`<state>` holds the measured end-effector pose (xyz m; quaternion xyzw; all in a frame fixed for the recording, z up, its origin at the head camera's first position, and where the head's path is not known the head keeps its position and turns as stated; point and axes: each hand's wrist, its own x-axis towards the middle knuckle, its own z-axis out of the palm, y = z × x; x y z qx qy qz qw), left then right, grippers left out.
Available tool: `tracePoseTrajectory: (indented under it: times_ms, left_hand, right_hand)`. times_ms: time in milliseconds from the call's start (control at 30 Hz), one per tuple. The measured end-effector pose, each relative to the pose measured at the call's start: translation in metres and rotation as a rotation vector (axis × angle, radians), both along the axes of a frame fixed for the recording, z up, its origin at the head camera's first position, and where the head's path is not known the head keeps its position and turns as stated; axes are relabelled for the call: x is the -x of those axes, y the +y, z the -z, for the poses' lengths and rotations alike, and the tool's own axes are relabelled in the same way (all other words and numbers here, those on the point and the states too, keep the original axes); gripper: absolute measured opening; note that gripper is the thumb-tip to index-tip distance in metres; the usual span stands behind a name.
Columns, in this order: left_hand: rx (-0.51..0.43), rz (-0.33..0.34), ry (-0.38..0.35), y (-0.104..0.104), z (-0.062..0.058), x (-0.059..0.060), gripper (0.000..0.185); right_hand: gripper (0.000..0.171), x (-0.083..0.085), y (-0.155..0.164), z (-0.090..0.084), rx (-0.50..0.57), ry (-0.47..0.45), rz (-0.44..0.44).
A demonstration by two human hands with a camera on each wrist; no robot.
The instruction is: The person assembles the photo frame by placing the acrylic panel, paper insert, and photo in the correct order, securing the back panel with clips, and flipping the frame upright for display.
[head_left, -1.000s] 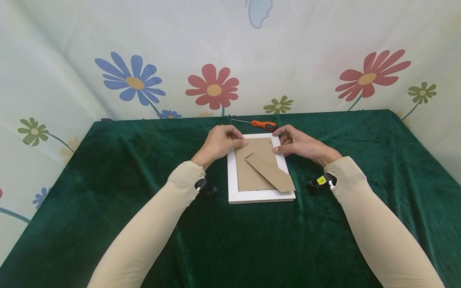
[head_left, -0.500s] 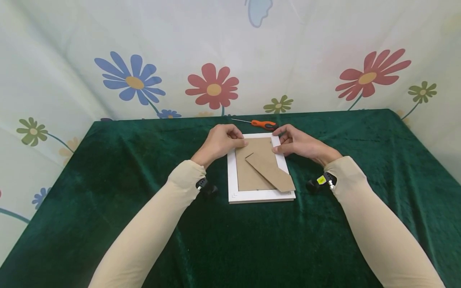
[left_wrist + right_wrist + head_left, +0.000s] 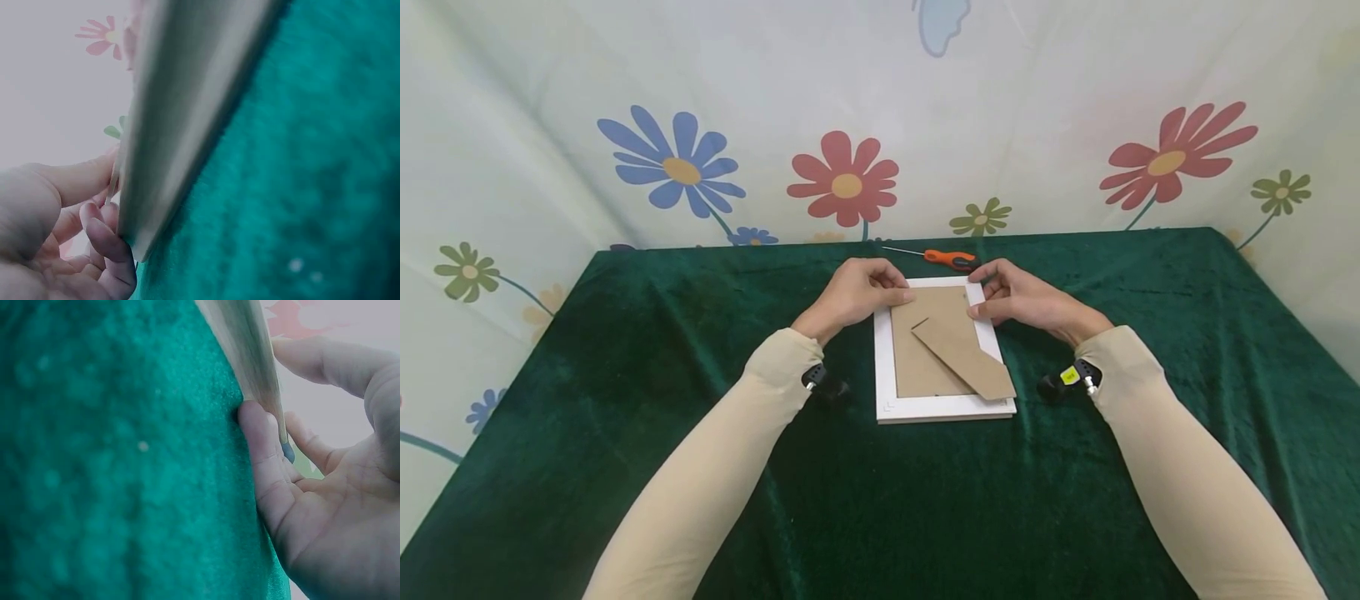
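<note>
Two hands are gripping the far corners of a white picture frame lying face down on the green tabletop: the left hand pinching the far-left corner, the right hand the far-right. The frame is enclosing a brown backing board. An orange screwdriver is lying just beyond.
</note>
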<state>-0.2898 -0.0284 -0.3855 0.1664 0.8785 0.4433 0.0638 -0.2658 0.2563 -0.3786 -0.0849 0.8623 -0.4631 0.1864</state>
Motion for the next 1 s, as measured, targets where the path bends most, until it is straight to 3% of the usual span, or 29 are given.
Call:
tracePoseTrajectory:
  times_ms: [233,567,1000]
  left_hand:
    - [-0.017,-0.025,-0.040,0.0002,-0.0003,-0.0012,0.022]
    - [0.005,-0.026,0.020,0.0009,-0.0015,-0.0018,0.018]
    - [0.031,0.002,0.015,-0.0012,-0.0031,-0.0033,0.018]
  right_hand:
    - [0.067,-0.0008,0.0012,0.0006,-0.001,-0.010,0.012]
    - [0.069,0.0003,0.0019,0.0003,-0.015,-0.002,0.004]
    - [0.063,-0.0007,-0.0009,0.0006,-0.005,-0.016,0.017]
